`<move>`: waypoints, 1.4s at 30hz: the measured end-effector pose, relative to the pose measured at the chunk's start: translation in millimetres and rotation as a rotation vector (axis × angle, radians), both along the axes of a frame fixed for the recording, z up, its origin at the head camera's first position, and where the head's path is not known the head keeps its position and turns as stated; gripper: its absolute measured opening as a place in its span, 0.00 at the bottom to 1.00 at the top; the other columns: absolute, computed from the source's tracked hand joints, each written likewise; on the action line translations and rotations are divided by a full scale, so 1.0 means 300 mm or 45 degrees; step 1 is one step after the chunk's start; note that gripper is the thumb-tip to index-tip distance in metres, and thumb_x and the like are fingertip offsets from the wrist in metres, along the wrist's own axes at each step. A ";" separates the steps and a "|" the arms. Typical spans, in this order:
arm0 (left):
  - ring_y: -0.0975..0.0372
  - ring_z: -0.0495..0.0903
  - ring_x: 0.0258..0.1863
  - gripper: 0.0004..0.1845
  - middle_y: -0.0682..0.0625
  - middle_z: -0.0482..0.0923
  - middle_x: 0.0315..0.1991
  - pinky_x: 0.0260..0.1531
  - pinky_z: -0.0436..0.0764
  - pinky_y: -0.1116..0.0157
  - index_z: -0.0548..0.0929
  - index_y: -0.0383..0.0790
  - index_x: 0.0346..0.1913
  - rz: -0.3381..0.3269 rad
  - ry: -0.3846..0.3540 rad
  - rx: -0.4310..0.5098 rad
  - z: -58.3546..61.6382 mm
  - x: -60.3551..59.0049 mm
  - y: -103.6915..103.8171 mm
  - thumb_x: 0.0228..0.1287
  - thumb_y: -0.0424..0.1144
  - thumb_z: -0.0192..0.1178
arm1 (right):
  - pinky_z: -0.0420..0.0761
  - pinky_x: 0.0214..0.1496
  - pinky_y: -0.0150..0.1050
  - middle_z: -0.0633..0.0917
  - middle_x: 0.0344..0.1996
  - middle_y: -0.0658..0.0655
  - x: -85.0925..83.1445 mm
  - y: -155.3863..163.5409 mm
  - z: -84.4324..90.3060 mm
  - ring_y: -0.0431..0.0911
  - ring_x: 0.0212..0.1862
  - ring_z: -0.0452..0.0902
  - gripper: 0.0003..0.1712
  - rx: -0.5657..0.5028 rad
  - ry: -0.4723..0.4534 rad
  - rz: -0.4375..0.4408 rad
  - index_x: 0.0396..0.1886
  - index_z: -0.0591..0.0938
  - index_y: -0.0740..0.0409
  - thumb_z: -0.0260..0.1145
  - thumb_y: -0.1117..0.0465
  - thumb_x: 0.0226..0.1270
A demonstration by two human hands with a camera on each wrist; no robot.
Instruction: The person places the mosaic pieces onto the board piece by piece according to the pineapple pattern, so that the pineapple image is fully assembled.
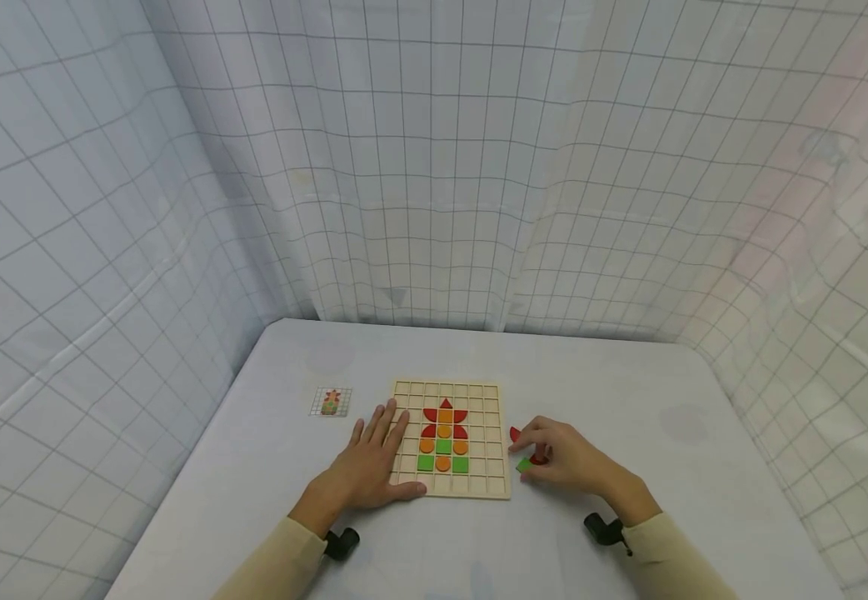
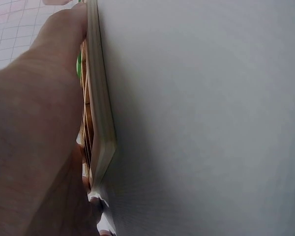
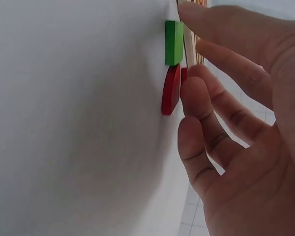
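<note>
A pale wooden grid board [image 1: 486,408] lies on the table, with red, orange and green flat pieces set as a figure in its middle. My left hand [image 1: 366,467] rests flat over the board's left side, fingers spread and thumb along the near edge. Just right of the board, my right hand [image 1: 565,457] hovers with bent fingers and the thumb apart from the index. Beside its fingertips are a green square block [image 3: 173,43] and a red curved block [image 3: 171,91], neither visibly pinched. Another red piece [image 1: 515,434] shows partly past the fingers.
A small card [image 1: 331,402] with a printed grid and coloured figure lies left of the board. The white table [image 1: 584,367] is surrounded by white grid-patterned curtains [image 1: 434,167]. Each wrist carries a small black camera [image 1: 603,529].
</note>
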State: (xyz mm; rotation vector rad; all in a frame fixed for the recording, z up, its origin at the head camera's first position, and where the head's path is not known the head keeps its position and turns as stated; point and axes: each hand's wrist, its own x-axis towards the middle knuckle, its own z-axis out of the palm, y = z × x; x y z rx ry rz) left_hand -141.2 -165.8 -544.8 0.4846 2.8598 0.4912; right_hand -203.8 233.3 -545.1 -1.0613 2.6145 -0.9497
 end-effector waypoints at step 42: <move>0.35 0.44 0.98 0.71 0.31 0.38 0.98 0.94 0.51 0.28 0.49 0.35 0.97 -0.011 0.016 -0.004 -0.021 -0.002 -0.005 0.72 0.79 0.69 | 0.89 0.43 0.31 0.92 0.45 0.47 -0.009 0.015 -0.015 0.35 0.40 0.86 0.14 -0.106 0.025 0.098 0.52 0.96 0.50 0.85 0.68 0.71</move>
